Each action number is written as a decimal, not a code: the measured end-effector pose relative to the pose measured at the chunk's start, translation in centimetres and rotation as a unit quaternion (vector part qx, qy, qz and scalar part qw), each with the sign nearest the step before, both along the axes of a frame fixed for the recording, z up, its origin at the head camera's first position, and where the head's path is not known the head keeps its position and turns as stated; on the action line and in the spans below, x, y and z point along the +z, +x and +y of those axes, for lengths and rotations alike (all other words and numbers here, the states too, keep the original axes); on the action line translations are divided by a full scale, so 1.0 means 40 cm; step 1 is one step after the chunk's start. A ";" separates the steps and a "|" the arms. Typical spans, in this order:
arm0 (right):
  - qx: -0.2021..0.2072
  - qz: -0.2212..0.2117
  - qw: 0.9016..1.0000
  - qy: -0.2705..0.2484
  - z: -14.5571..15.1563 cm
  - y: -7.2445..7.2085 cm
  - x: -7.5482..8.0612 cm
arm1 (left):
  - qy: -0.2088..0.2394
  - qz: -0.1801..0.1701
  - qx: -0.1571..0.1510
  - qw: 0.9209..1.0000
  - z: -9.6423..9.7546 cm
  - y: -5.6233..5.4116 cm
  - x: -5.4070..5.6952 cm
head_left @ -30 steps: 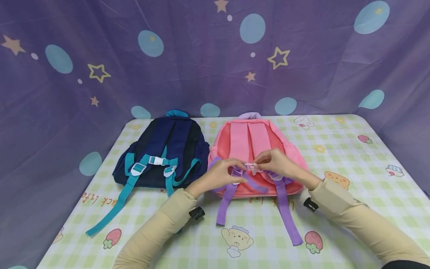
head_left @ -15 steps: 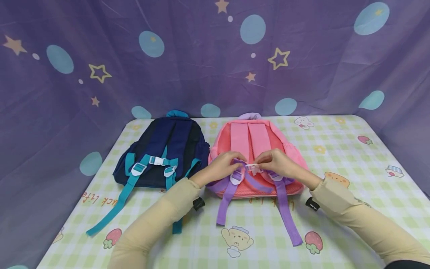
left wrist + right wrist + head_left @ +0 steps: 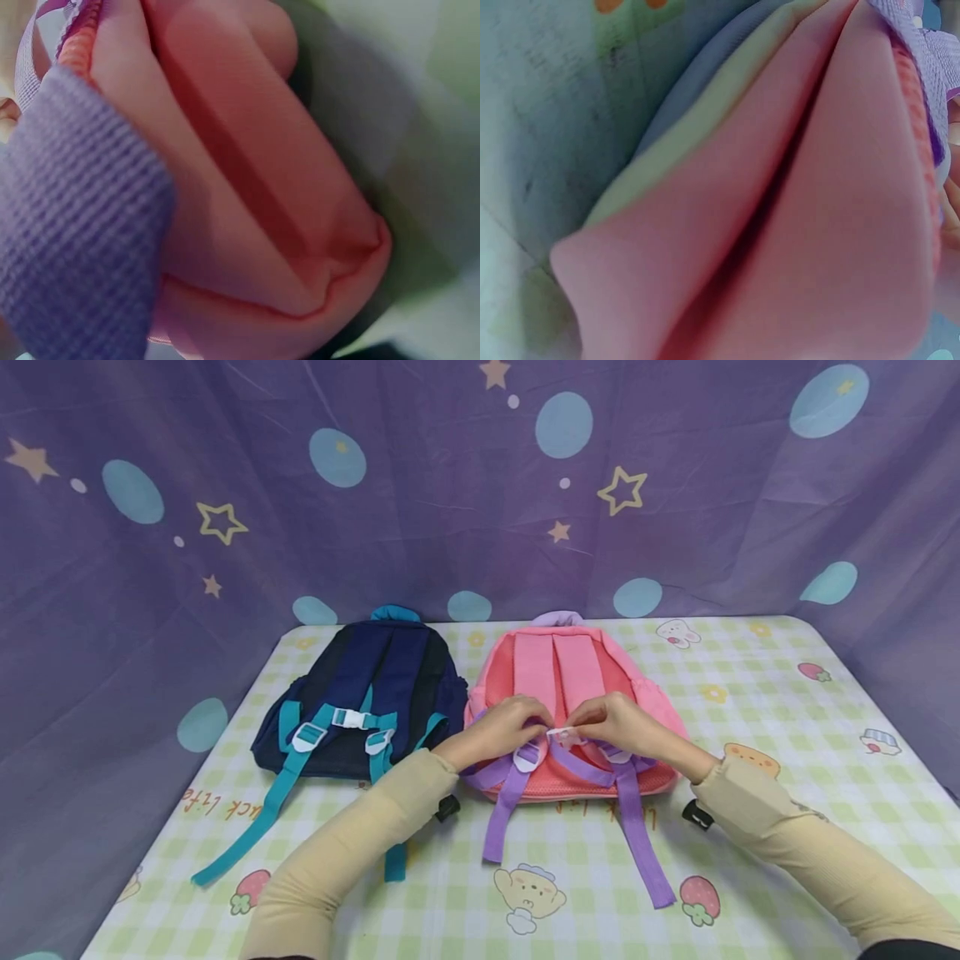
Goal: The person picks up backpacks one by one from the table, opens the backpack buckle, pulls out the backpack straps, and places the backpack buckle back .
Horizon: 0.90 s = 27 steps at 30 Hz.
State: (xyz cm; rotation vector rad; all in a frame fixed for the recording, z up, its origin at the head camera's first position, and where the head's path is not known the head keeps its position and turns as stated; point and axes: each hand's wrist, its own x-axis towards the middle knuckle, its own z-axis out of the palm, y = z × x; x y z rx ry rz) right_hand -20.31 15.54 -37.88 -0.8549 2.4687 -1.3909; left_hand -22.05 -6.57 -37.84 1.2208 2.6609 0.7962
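A pink backpack [image 3: 534, 672] with purple straps lies back side up on the table. In the head view, both hands meet over its chest strap at a small white plastic buckle [image 3: 566, 737]. My left hand [image 3: 504, 727] pinches the buckle's left end, where the purple strap joins, with fingers bent. From the other side my right hand [image 3: 621, 724] pinches its right end between thumb and fingers. A loose purple strap [image 3: 581, 768] curves below the buckle. The wrist views show mostly the backpack's pink sides [image 3: 225, 135] and purple webbing [image 3: 82, 217]; fingertips are largely hidden there.
A navy backpack [image 3: 348, 664] with teal straps lies at the left, its white buckle [image 3: 349, 718] fastened. One teal strap end [image 3: 232, 856] trails forward on the checked tablecloth [image 3: 795, 860]. A purple curtain [image 3: 465, 510] hangs behind the table.
My left hand has moved up and right, closer to the buckle, its fingers drawing in around the left end. The loose purple strap now bends in a curve. My right hand has stayed nearly still.
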 end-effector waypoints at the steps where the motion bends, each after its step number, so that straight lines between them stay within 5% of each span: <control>1: 0.001 0.000 1.000 0.002 0.000 0.000 0.000 | 0.001 0.005 -0.003 1.000 0.001 0.000 -0.001; 27: 0.019 -0.003 1.000 0.018 0.017 0.006 0.003 | -0.032 0.031 -0.001 0.999 0.012 -0.023 0.008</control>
